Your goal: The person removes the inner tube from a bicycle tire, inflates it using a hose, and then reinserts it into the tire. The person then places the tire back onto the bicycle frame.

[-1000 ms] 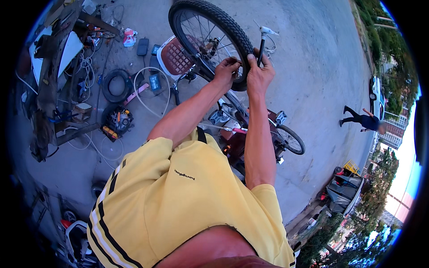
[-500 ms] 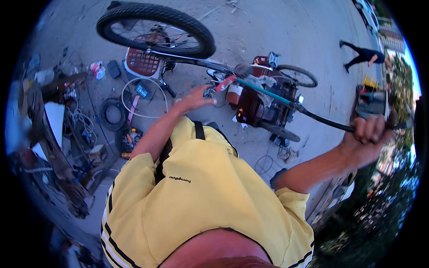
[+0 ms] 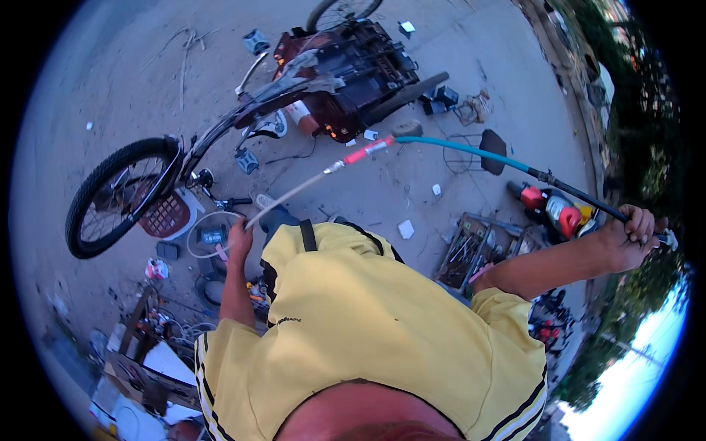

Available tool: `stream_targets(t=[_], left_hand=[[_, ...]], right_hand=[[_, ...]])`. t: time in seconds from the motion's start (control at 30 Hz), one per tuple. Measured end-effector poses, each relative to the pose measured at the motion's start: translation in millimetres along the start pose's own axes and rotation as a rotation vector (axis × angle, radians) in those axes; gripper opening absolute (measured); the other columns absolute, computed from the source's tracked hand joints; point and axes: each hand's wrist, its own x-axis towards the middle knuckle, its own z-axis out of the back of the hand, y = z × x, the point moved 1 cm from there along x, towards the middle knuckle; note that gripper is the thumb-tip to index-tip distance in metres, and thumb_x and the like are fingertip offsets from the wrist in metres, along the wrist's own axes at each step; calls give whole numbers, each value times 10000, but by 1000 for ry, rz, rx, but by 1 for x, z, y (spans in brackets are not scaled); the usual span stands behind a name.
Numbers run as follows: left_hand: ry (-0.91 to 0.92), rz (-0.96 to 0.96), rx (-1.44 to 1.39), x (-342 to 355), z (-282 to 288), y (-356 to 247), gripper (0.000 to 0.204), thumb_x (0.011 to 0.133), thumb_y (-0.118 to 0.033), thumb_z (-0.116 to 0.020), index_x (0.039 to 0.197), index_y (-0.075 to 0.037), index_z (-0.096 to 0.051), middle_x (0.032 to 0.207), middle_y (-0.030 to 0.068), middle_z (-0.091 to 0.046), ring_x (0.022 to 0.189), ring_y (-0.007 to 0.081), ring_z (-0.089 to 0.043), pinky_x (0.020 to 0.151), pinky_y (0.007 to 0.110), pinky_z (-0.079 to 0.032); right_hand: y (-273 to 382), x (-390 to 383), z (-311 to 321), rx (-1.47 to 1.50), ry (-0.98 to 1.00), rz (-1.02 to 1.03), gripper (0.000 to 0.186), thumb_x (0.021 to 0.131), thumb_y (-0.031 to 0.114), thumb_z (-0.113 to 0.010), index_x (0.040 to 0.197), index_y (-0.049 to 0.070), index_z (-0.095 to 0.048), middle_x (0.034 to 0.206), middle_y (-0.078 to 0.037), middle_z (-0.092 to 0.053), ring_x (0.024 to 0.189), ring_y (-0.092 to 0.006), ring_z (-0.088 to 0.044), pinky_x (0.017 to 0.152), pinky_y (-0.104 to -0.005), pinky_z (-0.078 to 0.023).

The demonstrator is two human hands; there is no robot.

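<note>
A long hose runs across in front of me, from a pale length (image 3: 287, 197) through a red sleeve (image 3: 368, 151) to a teal part (image 3: 460, 146) and a black end (image 3: 581, 195). My left hand (image 3: 239, 240) is closed around the pale length, whose slack hangs in a loop beside it. Out to the right, my right hand (image 3: 634, 229) grips the black end, with a metal fitting (image 3: 668, 239) poking out past the fingers. Beyond the hose lies a dark red tricycle (image 3: 353, 73), seemingly tipped over, its front wheel (image 3: 121, 198) at the left.
A brown basket (image 3: 165, 213) is by the front wheel. Tyres, wires and scrap lie at lower left. A tool tray (image 3: 467, 250) and a red-and-yellow machine (image 3: 555, 209) are on the right. A dark flat piece (image 3: 493, 152) is on the ground beyond the hose.
My left hand, open near the red sleeve before, has drawn back and closed on the pale length. The hose stretches straighter. My view has turned; the walking person is out of sight.
</note>
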Motion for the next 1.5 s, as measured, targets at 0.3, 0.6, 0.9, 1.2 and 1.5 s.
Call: stream_targets(t=[0.3, 0.6, 0.9, 1.2, 1.5], left_hand=[[11, -139, -136, -44, -12, -144, 216, 848, -100, -798, 1028, -9, -719, 891, 165, -767, 838, 269, -748, 722, 362, -549], [353, -280, -258, -53, -19, -410, 220, 819, 37, -780, 1025, 22, -704, 841, 23, -723, 773, 60, -646, 738, 234, -520], [13, -448, -345, 59, -100, -577, 163, 865, 50, -739, 1023, 28, -708, 899, 27, -717, 811, 81, -645, 743, 235, -513], [-31, -484, -153, 130, -217, -784, 205, 820, -97, -815, 1008, -55, -745, 784, 45, -718, 698, 97, -637, 672, 270, -518], [-177, -399, -301, 195, -278, -874, 171, 856, -1, -791, 1016, -17, -730, 874, -8, -706, 790, 62, -595, 715, 219, -478]], right_hand=[[73, -113, 165, -315, -393, -79, 403, 1128, 266, -402, 1351, -47, -524, 738, -15, -393, 576, -106, -339, 480, -268, -295], [132, -147, 251, -676, -741, 170, 493, 1083, 359, -528, 1400, -16, -490, 763, 5, -402, 599, -96, -321, 512, -262, -249], [155, -119, 376, -633, -758, 231, 450, 1104, 311, -482, 1398, -30, -486, 770, 0, -400, 612, -107, -348, 552, -270, -296], [169, -19, 499, -678, -871, 250, 437, 1066, 263, -562, 1363, -55, -520, 786, -38, -462, 665, -163, -403, 645, -332, -336], [127, 96, 684, -536, -905, 159, 398, 1037, 221, -573, 1329, -47, -537, 815, -53, -460, 670, -185, -403, 661, -361, -341]])
